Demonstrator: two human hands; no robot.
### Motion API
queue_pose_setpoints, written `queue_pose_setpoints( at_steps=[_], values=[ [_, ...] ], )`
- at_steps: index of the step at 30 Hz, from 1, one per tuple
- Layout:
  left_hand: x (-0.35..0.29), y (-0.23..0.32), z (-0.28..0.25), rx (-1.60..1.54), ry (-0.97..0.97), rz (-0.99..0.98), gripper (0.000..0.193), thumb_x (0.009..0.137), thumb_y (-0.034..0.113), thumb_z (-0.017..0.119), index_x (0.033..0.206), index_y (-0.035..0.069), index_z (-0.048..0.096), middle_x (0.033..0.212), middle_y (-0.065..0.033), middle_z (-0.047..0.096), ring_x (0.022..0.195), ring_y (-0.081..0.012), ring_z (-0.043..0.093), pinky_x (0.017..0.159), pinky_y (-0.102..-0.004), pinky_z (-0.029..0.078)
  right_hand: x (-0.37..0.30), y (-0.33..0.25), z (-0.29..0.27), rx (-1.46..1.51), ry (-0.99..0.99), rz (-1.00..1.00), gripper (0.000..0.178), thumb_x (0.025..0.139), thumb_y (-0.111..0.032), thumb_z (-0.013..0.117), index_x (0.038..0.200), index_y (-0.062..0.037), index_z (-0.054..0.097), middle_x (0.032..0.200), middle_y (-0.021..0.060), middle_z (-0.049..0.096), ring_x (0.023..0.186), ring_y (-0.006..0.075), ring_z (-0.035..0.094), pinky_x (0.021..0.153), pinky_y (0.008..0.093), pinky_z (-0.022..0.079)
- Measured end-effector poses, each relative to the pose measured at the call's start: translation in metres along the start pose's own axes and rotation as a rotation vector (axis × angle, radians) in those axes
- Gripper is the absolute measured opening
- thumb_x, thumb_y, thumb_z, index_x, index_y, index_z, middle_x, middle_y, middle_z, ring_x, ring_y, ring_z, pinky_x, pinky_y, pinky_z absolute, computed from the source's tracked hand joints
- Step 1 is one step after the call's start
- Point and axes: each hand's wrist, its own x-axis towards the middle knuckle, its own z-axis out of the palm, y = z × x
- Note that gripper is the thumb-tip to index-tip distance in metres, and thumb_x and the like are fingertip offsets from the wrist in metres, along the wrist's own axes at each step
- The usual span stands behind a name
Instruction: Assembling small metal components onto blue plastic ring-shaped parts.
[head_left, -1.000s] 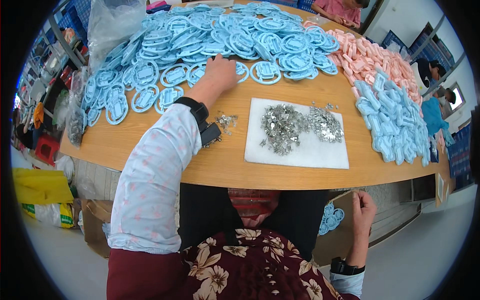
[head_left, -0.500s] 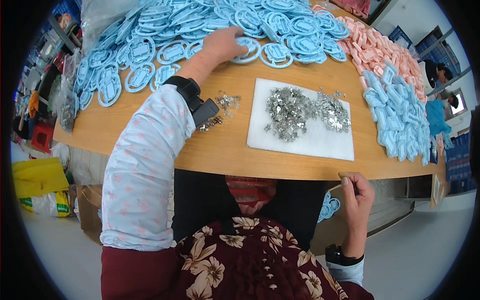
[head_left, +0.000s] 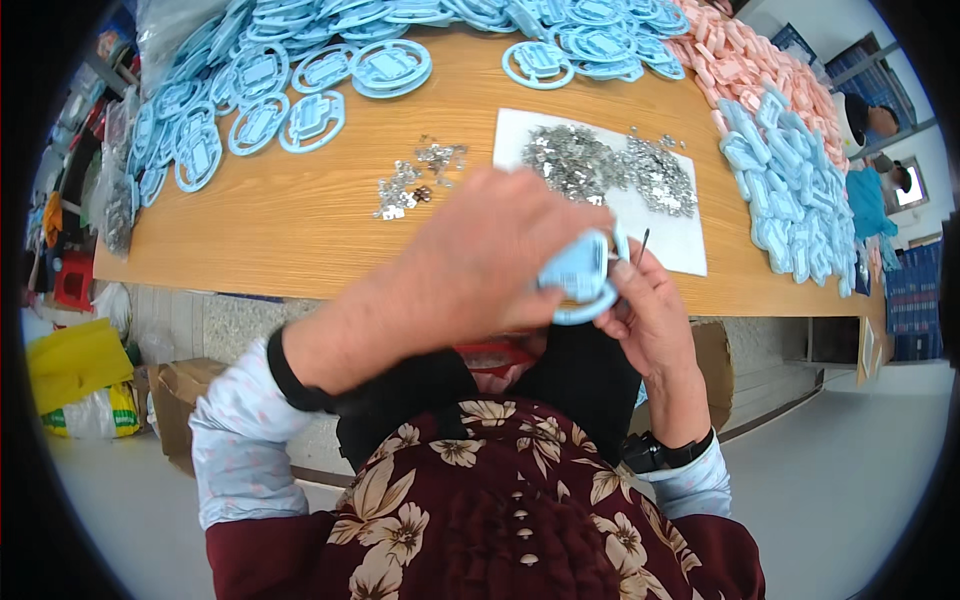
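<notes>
A: Where is the blue ring piece (head_left: pixel 575 272), and how is it held?
B: Above the near edge of the table (head_left: pixel 240 220), between both hands. The left hand (head_left: pixel 485 255), blurred, has its grip clamped on the piece from the left. The right hand (head_left: pixel 655 315) has its grip closed on the rim at the right; a thin dark rod (head_left: pixel 644 242) rises beside its thumb.

A: Why this arrangement?
B: Probably two-sided support keeps the piece steady. The white pad (head_left: pixel 685 250) presumably keeps the two heaps of metal bits (head_left: pixel 565 160) from scattering and makes them easy to see; other loose bits (head_left: pixel 400 190) lie on bare wood to its left.

A: And the surface and room?
B: The table is wood-grained. Blue rings (head_left: pixel 390 68) lie along its far side; pink pieces (head_left: pixel 765 75) and small blue pieces (head_left: pixel 790 190) lie at the right, apparently grouped by kind. Beyond stand blue crates (head_left: pixel 915 300) at right, with a carton (head_left: pixel 185 400) and a yellow bag (head_left: pixel 80 365) on the floor at left.
</notes>
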Motion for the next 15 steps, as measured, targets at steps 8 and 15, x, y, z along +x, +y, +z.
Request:
queue_pose_setpoints(
  at_steps=[8,15],
  values=[
    [-0.082,0.005,0.034,-1.273,0.462,-1.002,0.026,0.102,0.028,0.059,0.116,0.007,0.064,0.098,-0.0008,0.061,0.091,-0.0088,0.059,0.077,-0.0279,0.049,0.009,0.020,0.039,-0.137,-0.134,0.154,0.032,0.105,-0.027,0.057,0.128,-0.0055,0.063,0.086,-0.0054,0.063,0.063,0.0004,0.048,0.052,0.0166,0.035],
    [-0.111,-0.012,0.019,-1.232,0.545,-1.014,0.028,0.108,0.030,0.051,0.110,0.005,0.063,0.082,0.0050,0.055,0.073,-0.0035,0.051,0.066,-0.0204,0.044,0.076,0.012,0.072,-1.047,-0.057,-0.391,0.026,0.091,-0.015,0.069,0.115,-0.0030,0.068,0.086,0.0128,0.066,0.078,0.0246,0.064,0.071,0.0362,0.051]
  ],
)
